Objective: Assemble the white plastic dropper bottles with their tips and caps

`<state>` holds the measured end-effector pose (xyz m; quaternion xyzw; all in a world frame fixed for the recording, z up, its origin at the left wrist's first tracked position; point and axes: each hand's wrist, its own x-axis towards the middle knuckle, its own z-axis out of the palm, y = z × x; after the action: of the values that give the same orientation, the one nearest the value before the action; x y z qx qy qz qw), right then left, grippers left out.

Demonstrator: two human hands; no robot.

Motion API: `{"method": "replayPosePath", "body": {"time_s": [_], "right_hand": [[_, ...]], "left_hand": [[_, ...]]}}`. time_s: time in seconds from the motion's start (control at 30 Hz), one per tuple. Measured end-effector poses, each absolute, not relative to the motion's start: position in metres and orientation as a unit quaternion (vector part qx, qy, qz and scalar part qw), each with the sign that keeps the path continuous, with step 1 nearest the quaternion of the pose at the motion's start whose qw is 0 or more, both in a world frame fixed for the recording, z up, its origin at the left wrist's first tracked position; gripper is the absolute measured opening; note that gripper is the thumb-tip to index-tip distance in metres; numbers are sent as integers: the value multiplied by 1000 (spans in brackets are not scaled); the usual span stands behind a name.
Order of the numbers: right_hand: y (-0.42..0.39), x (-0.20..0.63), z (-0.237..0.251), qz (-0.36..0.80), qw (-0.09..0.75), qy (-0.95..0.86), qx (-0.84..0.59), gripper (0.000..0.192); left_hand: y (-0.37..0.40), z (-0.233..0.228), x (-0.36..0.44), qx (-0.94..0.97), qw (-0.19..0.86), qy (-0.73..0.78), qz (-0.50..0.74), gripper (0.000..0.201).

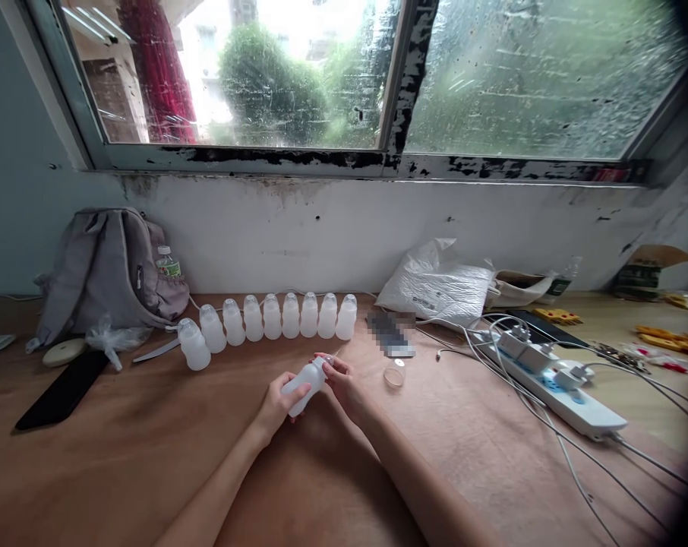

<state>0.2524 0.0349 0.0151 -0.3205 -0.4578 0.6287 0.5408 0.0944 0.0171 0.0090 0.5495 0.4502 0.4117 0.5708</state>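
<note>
A frosted white baby bottle lies tilted between my hands above the middle of the table, its top end toward the upper right. My left hand is closed around the body, thumb along the near side. The fingers of my right hand are closed on the bottle's top end; they partly hide the teat and collar. Behind them stands a curved row of several similar bottles, upright with clear domed caps. To the right of my right hand lies a clear round cap with a small white piece by it.
A grey backpack, black phone-like slab, plastic bag and cream disc lie left. To the right are a blurred-out flat object, silver mailing bag and white power strip with tangled cables. Behind is a windowed wall.
</note>
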Motion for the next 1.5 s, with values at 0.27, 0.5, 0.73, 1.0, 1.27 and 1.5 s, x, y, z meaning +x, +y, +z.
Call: {"method": "replayPosePath", "body": {"time_s": [0.27,0.5,0.73,1.0,1.27,1.5], "right_hand": [[37,255,14,447,527,-593,-414,36],[48,275,4,-42,422,-671,-609,24],[57,312,11,-128,296,-553,-768,31],[64,325,4,42,414,-558,-718,31],[57,292,16,413,653,-476,-421,36],[46,277,19,455,595,-512,-420,30]], "left_hand": [[15,7,93,674,275,522,445,27],[21,3,82,686,153,557,443,31],[19,11,82,653,254,535,472,30],[19,13,81,657,284,528,457,30],[16,18,80,678,325,493,437,30],[22,10,80,640,417,478,434,33]]}}
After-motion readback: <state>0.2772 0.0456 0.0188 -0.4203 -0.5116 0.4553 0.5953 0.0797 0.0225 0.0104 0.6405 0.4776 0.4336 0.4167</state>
